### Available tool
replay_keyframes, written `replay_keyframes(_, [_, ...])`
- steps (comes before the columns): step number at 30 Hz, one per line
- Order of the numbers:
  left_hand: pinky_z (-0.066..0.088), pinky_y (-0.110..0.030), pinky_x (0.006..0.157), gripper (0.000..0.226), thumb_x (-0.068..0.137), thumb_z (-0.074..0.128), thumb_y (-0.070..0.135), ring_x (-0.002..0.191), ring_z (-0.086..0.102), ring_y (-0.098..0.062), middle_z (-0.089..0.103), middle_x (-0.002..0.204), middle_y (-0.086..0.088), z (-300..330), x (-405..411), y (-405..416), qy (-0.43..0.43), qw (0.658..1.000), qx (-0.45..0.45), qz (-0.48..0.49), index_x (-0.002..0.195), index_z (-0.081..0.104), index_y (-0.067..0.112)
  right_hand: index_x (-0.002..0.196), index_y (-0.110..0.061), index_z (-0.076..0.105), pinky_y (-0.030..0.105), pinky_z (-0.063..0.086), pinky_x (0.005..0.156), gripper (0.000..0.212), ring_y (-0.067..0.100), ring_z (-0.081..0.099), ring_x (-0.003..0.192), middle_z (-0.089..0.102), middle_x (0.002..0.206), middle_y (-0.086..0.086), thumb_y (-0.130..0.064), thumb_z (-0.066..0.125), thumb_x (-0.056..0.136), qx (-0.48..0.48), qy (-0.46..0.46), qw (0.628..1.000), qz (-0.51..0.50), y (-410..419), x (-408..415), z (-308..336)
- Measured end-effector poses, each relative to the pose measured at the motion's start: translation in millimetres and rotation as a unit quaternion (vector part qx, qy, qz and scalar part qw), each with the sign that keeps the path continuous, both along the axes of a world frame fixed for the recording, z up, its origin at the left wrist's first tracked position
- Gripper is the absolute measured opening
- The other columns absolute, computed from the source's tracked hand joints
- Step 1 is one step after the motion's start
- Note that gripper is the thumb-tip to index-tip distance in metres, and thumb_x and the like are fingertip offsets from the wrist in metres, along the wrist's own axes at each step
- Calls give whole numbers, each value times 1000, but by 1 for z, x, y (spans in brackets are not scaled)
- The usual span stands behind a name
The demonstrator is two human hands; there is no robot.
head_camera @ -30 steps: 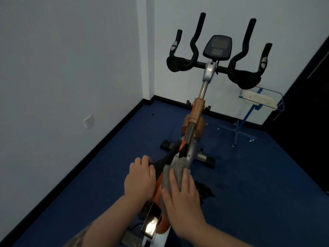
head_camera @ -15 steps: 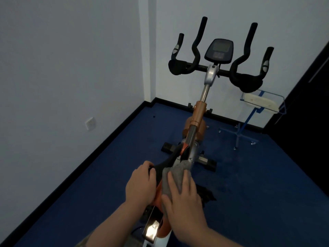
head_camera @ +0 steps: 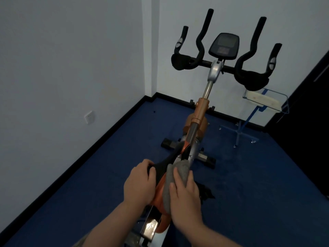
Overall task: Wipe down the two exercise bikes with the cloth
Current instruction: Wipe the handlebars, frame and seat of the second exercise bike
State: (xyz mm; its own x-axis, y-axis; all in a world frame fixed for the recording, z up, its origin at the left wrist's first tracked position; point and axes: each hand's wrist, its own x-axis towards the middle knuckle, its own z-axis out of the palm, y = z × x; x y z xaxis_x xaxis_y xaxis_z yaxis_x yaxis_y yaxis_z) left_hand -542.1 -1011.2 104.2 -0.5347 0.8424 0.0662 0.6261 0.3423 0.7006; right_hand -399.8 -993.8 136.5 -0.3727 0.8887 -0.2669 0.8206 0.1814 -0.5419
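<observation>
Cloth (head_camera: 176,177) lies on bike frame (head_camera: 193,134), stand (head_camera: 249,120) right.

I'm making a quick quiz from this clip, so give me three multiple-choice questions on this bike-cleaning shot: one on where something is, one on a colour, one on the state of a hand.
1. Where is the wall socket?
A. on the left wall, low down
B. on the wall behind the handlebars
C. on the floor

2. What colour is the cloth?
A. yellow
B. grey
C. red

3. What is the left hand doing?
A. hanging free, away from the bike
B. holding the cloth
C. gripping the black saddle

Answers:
1 A, the white plate sits low on the left wall, above the black skirting.
2 B, the cloth under the right hand is grey against the orange frame of the exercise bike.
3 C, its fingers curl over the saddle's edge, while the right hand presses the cloth.
</observation>
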Motion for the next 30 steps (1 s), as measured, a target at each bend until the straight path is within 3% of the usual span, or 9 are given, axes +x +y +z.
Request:
replay_keyframes(3, [43,-25,65,15,96,37,36,86,53,0,57,93,17,0,0,1,-2,1000,4,0,101,52,35,151,-41,-9,43,43,101,57,29,40,132,-2,162,9,-42,21,103,11,-6,1000,-21,30,-15,7])
replay_keyframes(5, [46,-29,69,16,96,38,36,87,53,-1,57,94,17,-1,0,-1,-5,1000,3,4,102,52,34,151,-34,-16,43,47,96,62,32,47,125,0,161,13,-41,23,103,-7,-13,1000,-20,42,-18,9])
replay_keyframes(8, [48,-29,70,15,96,37,38,88,52,0,57,95,18,-3,0,-3,-9,1000,6,5,101,52,37,149,-37,-21,42,41,104,63,29,34,135,-4,160,13,-46,21,102,25,-52,997,41,21,-7,3])
replay_keyframes(12, [47,-29,71,16,95,37,39,89,51,1,57,95,18,-2,-1,0,-11,1000,11,7,102,52,37,128,-46,-45,38,14,119,69,25,-6,146,-31,155,5,-53,18,99,75,-97,985,122,-12,14,-9])
replay_keyframes(16, [46,-29,70,16,96,38,38,90,52,-1,57,97,17,-1,-1,-1,-11,1000,7,3,103,53,35,150,-45,-1,44,33,110,60,29,27,139,2,160,7,-52,30,99,-42,-11,998,49,29,0,5])
replay_keyframes(18, [44,-27,68,15,96,38,37,89,52,-1,57,96,17,-1,-1,-2,-15,1000,9,2,102,52,34,151,-40,7,43,40,104,59,29,39,131,15,156,10,-49,34,100,-54,2,998,41,46,-6,10])
replay_keyframes(21, [47,-29,70,15,96,38,37,88,53,0,57,95,17,-2,0,-3,-18,1000,10,2,101,52,35,150,-45,-4,40,41,104,58,26,37,133,6,158,7,-52,24,100,-3,7,998,56,25,1,4])
replay_keyframes(25, [47,-28,69,15,96,37,38,87,53,1,57,93,16,-1,0,-3,-14,1000,11,5,101,52,36,128,-53,-41,36,28,115,61,21,10,144,-23,157,-4,-59,7,91,61,-8,996,58,-18,15,-7])
replay_keyframes(30, [47,-29,71,16,96,38,36,88,53,-1,58,94,15,0,0,-2,-16,1000,12,5,102,53,33,151,-30,-17,41,47,95,69,27,48,123,16,159,6,-49,26,101,13,49,999,-2,29,-1,-2])
